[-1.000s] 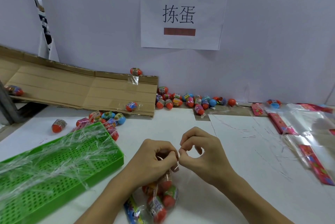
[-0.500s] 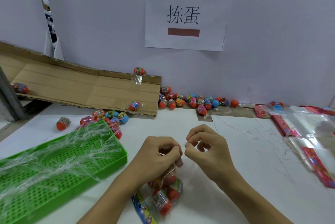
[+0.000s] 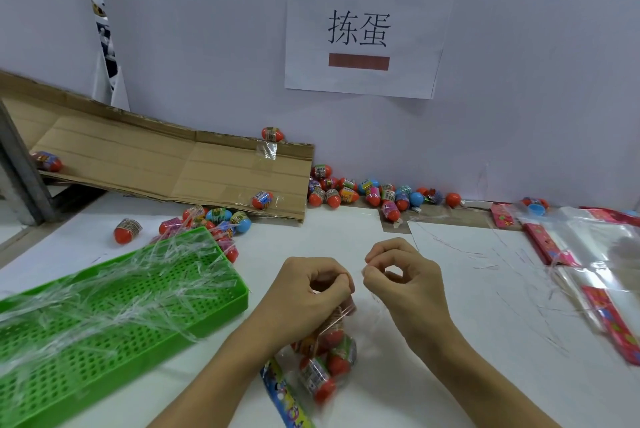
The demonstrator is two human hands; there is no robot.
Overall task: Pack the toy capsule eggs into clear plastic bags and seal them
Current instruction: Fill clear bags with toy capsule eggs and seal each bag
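Egg bag (image 3: 325, 363) in left grip (image 3: 304, 292), probably.

- One head-worn, wide-angle view looks forward and down, close over the white paper-covered table (image 3: 346, 230).
- It faces the pale wall (image 3: 207, 29) behind.

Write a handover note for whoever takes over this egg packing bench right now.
Left hand grips the gathered neck of a clear bag of eggs. Right hand pinches something thin at that neck, too fine to identify.
Loose eggs lie along the wall and beside the green tray; empty bags are stacked at right.
Done: this bag is filled. Left: finish its seal, then bag the loose eggs.
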